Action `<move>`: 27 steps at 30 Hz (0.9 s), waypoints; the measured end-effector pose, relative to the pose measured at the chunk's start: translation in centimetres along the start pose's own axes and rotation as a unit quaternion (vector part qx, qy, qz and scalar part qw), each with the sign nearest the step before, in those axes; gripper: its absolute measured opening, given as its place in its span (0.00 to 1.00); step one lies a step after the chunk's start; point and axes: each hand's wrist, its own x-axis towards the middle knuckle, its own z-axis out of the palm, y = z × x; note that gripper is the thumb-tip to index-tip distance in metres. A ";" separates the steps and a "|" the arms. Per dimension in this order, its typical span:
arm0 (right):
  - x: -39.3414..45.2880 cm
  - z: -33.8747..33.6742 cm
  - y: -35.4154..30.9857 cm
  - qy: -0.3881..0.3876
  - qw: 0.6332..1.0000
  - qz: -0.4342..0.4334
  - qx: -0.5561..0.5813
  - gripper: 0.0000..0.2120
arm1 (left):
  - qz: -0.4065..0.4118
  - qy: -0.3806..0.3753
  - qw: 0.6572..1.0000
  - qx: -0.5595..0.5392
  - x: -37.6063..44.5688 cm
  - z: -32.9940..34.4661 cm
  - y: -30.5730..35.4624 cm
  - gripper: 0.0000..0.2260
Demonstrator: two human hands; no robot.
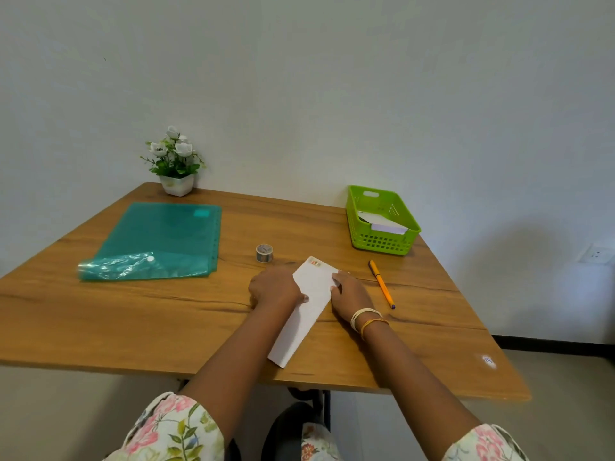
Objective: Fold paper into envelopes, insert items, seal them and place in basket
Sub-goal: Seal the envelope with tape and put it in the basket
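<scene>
A long folded white paper [307,307] lies slanted on the wooden table [166,314], with a small coloured sticker at its far end. My left hand [274,287] presses its left edge, fingers curled on the table. My right hand [349,292] lies flat on its right edge near the far end. A small roll of tape [264,253] stands just beyond my left hand. A green basket [382,242] at the back right holds white folded papers [386,224].
A teal plastic folder [159,241] lies at the left. An orange pen [381,283] lies right of my right hand. A white pot of flowers [174,163] stands at the back by the wall. The table's front edge is close to me.
</scene>
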 end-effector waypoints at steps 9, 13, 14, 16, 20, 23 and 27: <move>-0.8 0.1 -0.3 0.025 0.998 0.006 0.057 0.14 | -0.005 -0.115 0.956 -0.270 0.4 -0.7 -0.1 0.18; -1.0 -0.7 -0.5 0.044 0.988 0.034 0.143 0.13 | -0.037 -0.138 0.878 -0.456 0.4 -0.7 0.7 0.10; -1.1 -1.1 -0.8 0.046 0.983 0.044 0.171 0.18 | -0.040 -0.129 0.862 -0.488 0.5 -0.7 1.0 0.08; -1.3 -1.8 -1.3 0.037 0.971 0.066 0.227 0.24 | -0.054 -0.112 0.831 -0.542 0.8 -0.9 1.7 0.09; -0.6 -3.0 -1.1 0.019 0.963 0.102 0.248 0.20 | -0.094 -0.108 0.767 -0.625 0.9 -2.3 3.0 0.09; -0.4 -4.3 -0.8 0.021 0.938 0.105 0.331 0.10 | -0.078 -0.104 0.752 -0.647 0.8 -3.3 3.7 0.11; -0.3 -6.6 -0.7 0.082 0.869 0.108 0.477 0.11 | -0.012 -0.175 0.766 -0.619 -0.7 -4.3 4.8 0.12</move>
